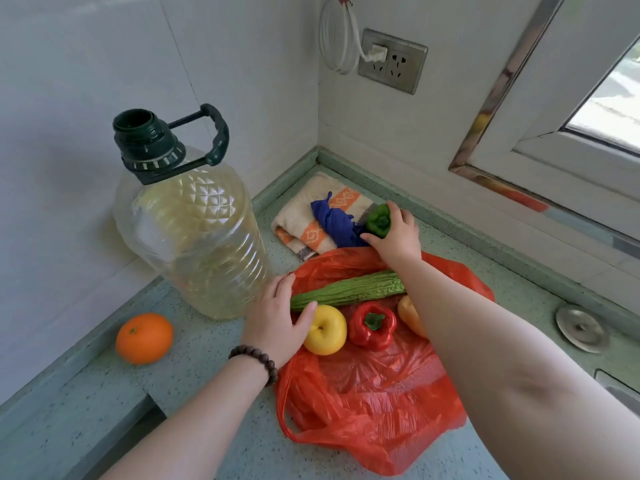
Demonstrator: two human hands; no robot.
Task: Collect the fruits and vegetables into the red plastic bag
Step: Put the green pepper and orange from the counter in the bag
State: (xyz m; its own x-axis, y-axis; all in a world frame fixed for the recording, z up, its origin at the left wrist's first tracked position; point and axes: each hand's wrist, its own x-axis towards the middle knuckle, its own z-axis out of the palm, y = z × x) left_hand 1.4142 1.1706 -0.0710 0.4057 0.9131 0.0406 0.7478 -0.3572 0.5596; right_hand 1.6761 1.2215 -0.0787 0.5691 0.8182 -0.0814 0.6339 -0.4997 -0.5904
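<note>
The red plastic bag [377, 403] lies open on the counter. On it rest a long bitter gourd [349, 289], a yellow apple [327, 329], a red bell pepper [373, 325] and a yellow-orange fruit [408, 315] partly hidden by my right forearm. My right hand [398, 237] grips a green bell pepper [379, 221] beyond the bag, over a blue cloth. My left hand [277, 317] rests on the bag's left edge, thumb touching the apple and the gourd's end. An orange [144, 337] sits alone on the counter to the left.
A large clear oil jug [194, 244] with a dark green cap stands left of the bag. A folded towel [304, 216] and blue cloth [334, 221] lie in the corner. A round metal disc [581, 327] sits at right. Walls and a window frame close the back.
</note>
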